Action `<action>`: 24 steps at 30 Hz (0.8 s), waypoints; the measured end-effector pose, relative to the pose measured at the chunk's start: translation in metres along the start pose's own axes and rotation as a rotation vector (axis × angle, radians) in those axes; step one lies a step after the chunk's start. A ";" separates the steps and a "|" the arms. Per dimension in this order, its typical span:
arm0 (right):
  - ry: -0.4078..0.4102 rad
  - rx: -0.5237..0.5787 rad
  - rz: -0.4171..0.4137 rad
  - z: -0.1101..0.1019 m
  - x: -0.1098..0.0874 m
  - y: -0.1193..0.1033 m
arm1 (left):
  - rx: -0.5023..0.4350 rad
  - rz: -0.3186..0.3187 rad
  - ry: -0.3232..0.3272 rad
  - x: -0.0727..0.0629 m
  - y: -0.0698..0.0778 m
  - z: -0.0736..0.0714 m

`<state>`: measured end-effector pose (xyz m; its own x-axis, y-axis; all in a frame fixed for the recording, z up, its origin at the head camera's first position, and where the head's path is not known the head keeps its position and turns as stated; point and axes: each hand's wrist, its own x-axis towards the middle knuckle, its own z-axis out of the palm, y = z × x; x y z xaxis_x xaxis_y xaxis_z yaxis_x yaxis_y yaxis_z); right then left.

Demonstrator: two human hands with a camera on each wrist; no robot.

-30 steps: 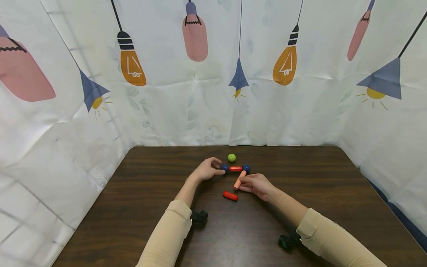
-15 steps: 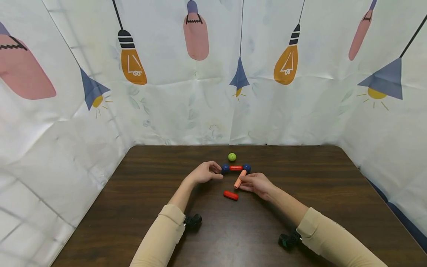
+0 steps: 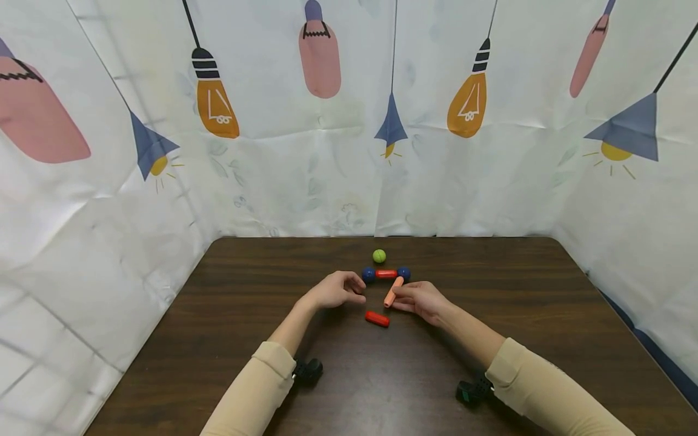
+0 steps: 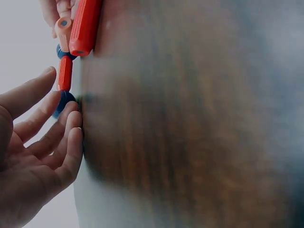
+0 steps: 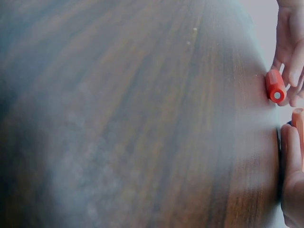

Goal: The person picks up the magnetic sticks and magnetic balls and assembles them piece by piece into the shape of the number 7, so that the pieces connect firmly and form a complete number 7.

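Observation:
My right hand (image 3: 422, 300) pinches an orange ridged rod (image 3: 393, 292) between thumb and fingers. The rod's upper end meets the right-hand dark blue ball (image 3: 404, 274). That ball, a red rod (image 3: 386, 274) and a left-hand blue ball (image 3: 369, 275) form one row on the table. Apart from the row, my left hand (image 3: 335, 289) hovers just left of the pieces, its fingers loosely bent and holding nothing. A loose red rod (image 3: 377, 319) lies in front, a little below both hands; a pale magnet-like dot shows on its end (image 5: 277, 96) in the right wrist view.
A yellow-green ball (image 3: 378, 256) sits behind the row. The dark wood table (image 3: 491, 266) reaches back to a printed white curtain (image 3: 349, 181). A dark wrist camera (image 3: 308, 371) is worn on each forearm.
My left hand has let go of the left blue ball and drawn back toward me, ending nearer the loose red rod. The right hand keeps its hold on the orange rod.

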<state>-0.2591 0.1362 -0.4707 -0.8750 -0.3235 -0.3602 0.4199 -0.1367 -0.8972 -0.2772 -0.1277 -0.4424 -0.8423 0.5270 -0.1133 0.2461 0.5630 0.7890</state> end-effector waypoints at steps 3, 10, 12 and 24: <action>0.006 0.003 -0.002 0.000 0.000 0.000 | 0.008 0.009 -0.015 -0.003 0.001 0.001; -0.002 0.006 -0.008 -0.001 0.000 0.000 | 0.022 0.022 -0.048 -0.007 0.008 0.009; -0.008 0.005 -0.011 -0.001 0.000 0.000 | 0.027 0.031 -0.063 -0.008 0.010 0.013; 0.009 0.003 -0.004 -0.001 0.000 0.000 | 0.098 0.067 -0.099 -0.009 0.022 0.032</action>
<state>-0.2598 0.1373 -0.4712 -0.8785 -0.3149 -0.3591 0.4174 -0.1408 -0.8977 -0.2489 -0.1003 -0.4434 -0.7722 0.6229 -0.1253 0.3498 0.5815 0.7345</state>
